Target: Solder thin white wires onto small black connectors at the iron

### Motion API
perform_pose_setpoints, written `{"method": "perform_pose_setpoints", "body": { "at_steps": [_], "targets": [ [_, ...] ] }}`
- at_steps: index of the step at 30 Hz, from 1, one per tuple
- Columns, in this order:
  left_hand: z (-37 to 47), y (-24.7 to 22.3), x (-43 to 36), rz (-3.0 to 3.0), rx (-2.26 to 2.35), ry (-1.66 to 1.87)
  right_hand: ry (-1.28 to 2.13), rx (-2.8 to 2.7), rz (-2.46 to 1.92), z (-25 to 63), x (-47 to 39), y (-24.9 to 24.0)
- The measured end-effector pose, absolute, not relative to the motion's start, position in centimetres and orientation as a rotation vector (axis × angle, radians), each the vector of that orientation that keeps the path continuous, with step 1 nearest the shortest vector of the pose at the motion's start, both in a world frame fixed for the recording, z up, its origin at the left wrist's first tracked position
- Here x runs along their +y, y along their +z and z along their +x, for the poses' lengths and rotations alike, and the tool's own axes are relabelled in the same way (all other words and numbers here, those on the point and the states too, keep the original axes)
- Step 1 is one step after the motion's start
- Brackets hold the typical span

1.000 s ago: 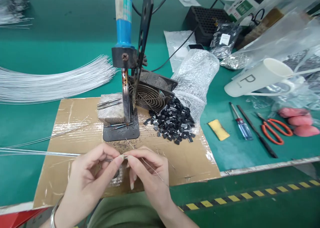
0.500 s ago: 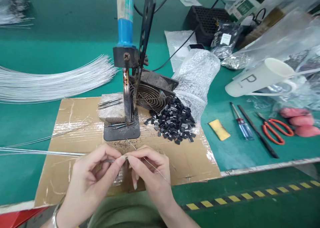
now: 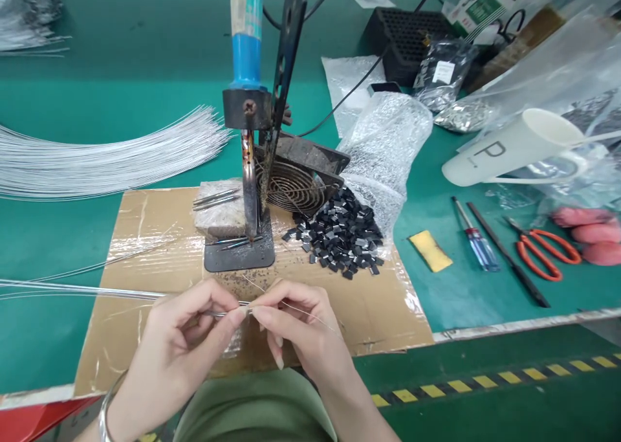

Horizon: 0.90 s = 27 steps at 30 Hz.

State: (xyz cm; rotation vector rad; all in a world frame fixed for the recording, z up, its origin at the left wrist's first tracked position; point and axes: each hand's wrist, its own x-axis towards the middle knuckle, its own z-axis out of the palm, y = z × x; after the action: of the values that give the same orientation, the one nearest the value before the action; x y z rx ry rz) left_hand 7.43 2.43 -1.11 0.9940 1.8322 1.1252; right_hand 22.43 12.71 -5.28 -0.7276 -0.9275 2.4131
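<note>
My left hand (image 3: 194, 338) is closed, thumb and index finger pinching a slim silvery piece just above the cardboard. Silvery wires (image 3: 121, 293) run in from the left edge and go behind this hand. Right beside it, my right hand (image 3: 305, 329) pinches the end of the same slim piece, the two sets of fingertips almost touching. A single fine wire (image 3: 310, 314) crosses over the right hand's fingers. What exactly lies between the fingertips is too small to make out. Beyond the hands stands a blue-handled soldering iron (image 3: 247, 60), its tip pointing down over a black base plate (image 3: 240, 259).
Cardboard (image 3: 145, 235) covers the bench. Small black connector pieces (image 3: 339, 235) lie piled near a fan with a round grille (image 3: 295, 186). A large wire bundle (image 3: 107, 160) rests at left. At right are a yellow sponge (image 3: 431, 250), a screwdriver (image 3: 478, 241), orange-handled scissors (image 3: 543, 254) and a white mug (image 3: 509, 147).
The fingertips of both hands have parted very slightly, showing a bit more of the slim piece. My right hand has shifted a little to the right; the view has moved slightly.
</note>
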Motion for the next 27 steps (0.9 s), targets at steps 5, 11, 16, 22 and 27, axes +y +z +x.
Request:
{"method": "perform_pose_setpoints", "body": {
  "at_steps": [5,11,16,22,27],
  "targets": [
    [7.5,-1.6,2.5,0.95,1.855,1.203,2.382,-0.928,-0.703,22.2,12.3,-5.4],
    [8.0,-1.7,2.5,0.991,1.933,1.278,2.368,-0.832,-0.731,21.8,11.7,-5.6],
    [8.3,-1.7,2.6,1.046,2.006,1.28,2.354,-0.821,-0.747,21.6,11.7,-5.6],
    [8.6,-2.1,2.3,1.132,2.112,1.255,2.323,-0.797,-0.766,21.2,11.3,-5.5],
    [8.8,-2.7,2.0,1.121,2.131,1.271,2.293,-0.737,-0.786,20.8,10.5,-5.7]
  ]
}}
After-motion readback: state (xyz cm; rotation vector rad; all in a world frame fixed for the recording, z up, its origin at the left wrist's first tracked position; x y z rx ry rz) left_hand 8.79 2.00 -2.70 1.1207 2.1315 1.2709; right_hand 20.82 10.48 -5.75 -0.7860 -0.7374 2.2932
